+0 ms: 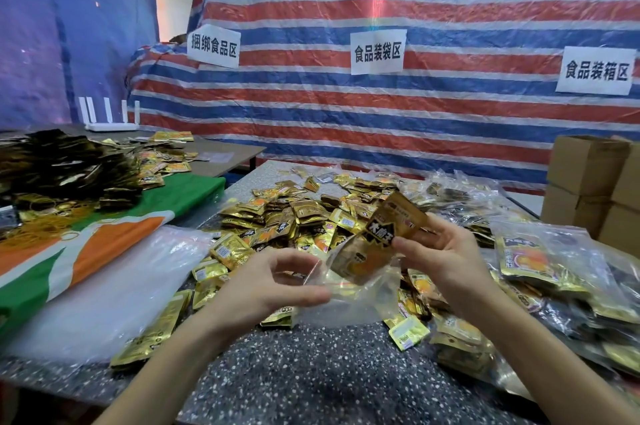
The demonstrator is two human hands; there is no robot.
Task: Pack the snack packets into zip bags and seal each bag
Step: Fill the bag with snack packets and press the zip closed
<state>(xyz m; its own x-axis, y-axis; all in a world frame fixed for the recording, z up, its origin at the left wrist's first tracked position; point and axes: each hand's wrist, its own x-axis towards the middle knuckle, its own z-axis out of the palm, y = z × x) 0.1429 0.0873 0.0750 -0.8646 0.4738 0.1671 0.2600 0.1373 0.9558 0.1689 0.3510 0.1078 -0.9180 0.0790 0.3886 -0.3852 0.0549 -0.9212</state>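
Note:
My left hand point(273, 286) pinches the mouth of a clear zip bag point(360, 300) and holds it open above the speckled table point(311, 372). My right hand point(446, 258) grips gold snack packets point(388, 234), whose lower ends sit inside the bag's mouth. A big heap of loose gold snack packets point(298, 216) covers the table behind the bag. Filled zip bags point(540, 258) lie in a pile at the right.
A stack of empty clear bags point(114, 289) lies at the left, next to a green, white and orange cloth point(104, 244). Dark bundled packets point(62, 168) and rubber bands sit far left. Cardboard boxes point(595, 182) stand at the right. A striped tarp point(381, 106) with paper signs hangs behind.

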